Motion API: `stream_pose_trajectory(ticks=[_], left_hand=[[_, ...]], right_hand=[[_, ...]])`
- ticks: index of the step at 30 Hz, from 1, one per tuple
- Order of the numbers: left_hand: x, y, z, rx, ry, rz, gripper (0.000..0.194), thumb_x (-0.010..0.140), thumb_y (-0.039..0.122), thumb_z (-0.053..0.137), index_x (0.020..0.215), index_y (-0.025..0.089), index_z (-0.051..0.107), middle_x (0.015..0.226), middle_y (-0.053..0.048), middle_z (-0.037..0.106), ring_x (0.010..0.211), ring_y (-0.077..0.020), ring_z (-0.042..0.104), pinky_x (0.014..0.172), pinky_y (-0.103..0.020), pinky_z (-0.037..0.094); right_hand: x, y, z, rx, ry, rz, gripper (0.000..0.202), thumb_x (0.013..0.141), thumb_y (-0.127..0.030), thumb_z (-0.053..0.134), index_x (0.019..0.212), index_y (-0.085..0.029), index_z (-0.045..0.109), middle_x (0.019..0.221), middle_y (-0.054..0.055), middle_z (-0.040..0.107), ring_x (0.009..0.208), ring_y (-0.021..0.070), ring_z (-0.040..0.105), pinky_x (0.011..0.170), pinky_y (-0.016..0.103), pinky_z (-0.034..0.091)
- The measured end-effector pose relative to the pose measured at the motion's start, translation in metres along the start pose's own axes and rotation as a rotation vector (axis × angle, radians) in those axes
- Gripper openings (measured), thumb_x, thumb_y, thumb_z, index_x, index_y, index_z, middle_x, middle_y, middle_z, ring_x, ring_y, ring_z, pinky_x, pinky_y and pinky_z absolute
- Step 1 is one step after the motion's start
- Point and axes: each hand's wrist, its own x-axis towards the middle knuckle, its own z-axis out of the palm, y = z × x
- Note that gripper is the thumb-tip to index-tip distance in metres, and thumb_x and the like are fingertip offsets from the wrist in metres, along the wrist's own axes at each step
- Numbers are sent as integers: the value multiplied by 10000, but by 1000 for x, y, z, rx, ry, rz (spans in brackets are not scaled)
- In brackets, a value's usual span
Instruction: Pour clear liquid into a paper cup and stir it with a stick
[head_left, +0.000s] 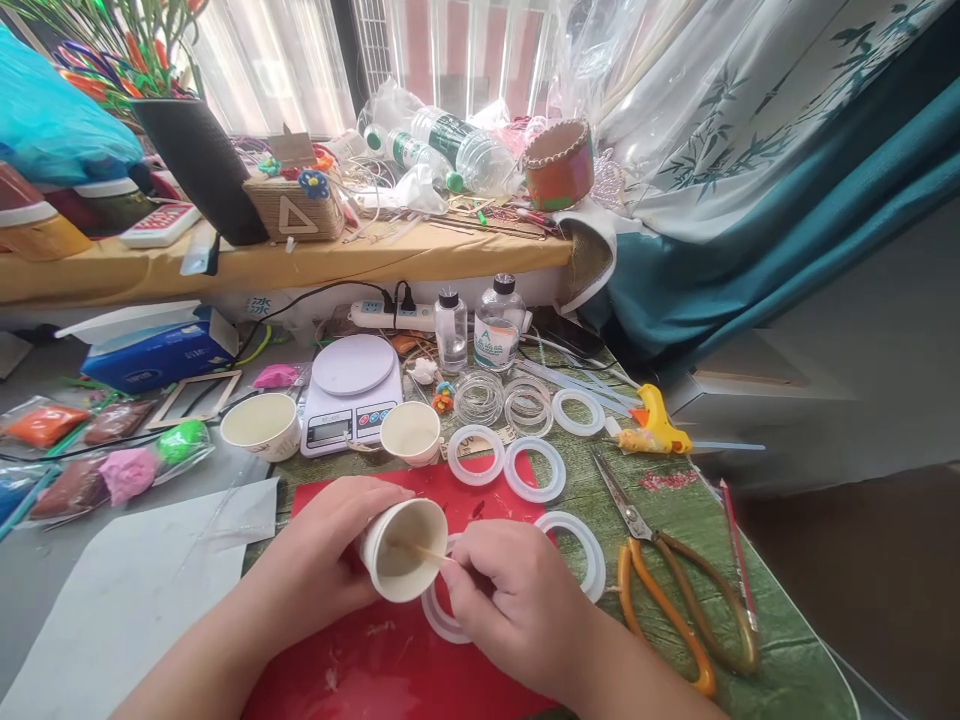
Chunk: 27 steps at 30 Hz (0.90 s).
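Note:
My left hand (330, 560) is wrapped round a white paper cup (405, 585), tilted so its mouth faces me. Between the thumb and fingers of my right hand (510, 590) is a thin wooden stick (431, 554), its far end inside the cup. What the cup holds is hard to make out. Below both hands lies a red sheet (360, 660). A translucent ring mould (442, 615) sits on it, partly hidden by the cup and my right hand. More ring moulds (535, 470) lie beyond and to the right.
Behind the hands stand a kitchen scale (352, 385), two paper cups (261, 425) and two clear bottles (496, 325). Scissors (637, 530), a yellow glue gun (660, 425) and a red pencil (739, 555) lie at the right. Bagged clay (127, 472) and white paper (142, 590) are at the left.

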Motion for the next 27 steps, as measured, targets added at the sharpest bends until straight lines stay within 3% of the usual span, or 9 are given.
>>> stream_pose_trajectory(ticks=[4, 13, 19, 23, 27], left_hand=[[2, 6, -1, -43, -8, -41, 412, 900, 341, 836, 1275, 330, 667, 1203, -25, 803, 1036, -233, 772, 874, -298, 615], [3, 4, 0, -43, -9, -55, 423, 872, 318, 842, 1262, 317, 678, 1192, -41, 812, 1025, -258, 786, 860, -316, 625], [4, 3, -1, -16, -43, -49, 427, 881, 320, 835, 1276, 320, 675, 1199, -35, 817, 1024, -252, 791, 853, -310, 626], [4, 4, -1, -9, -48, -42, 417, 891, 336, 826, 1281, 325, 677, 1194, -40, 820, 1019, -266, 796, 857, -329, 629], [4, 3, -1, -8, -46, -31, 411, 885, 316, 833, 1263, 329, 672, 1189, -34, 819, 1004, -260, 794, 845, -327, 627]], right_hand=[[0, 0, 1, -54, 87, 4, 322, 1003, -219, 532, 726, -233, 370, 664, -45, 425, 606, 129, 382, 597, 290, 261], [1, -1, -2, 64, 72, 144, 321, 1010, -265, 555, 717, -231, 430, 656, -47, 483, 600, 121, 436, 583, 268, 306], [1, 0, -3, 65, 67, 120, 317, 1025, -281, 551, 728, -228, 452, 669, -43, 502, 611, 121, 458, 594, 263, 328], [1, -1, -3, 6, 147, 107, 301, 1046, -272, 515, 750, -231, 479, 690, -29, 516, 635, 135, 473, 618, 283, 335], [0, -3, -3, 67, 42, 115, 329, 1034, -259, 537, 717, -232, 453, 663, -33, 519, 607, 129, 471, 594, 277, 332]])
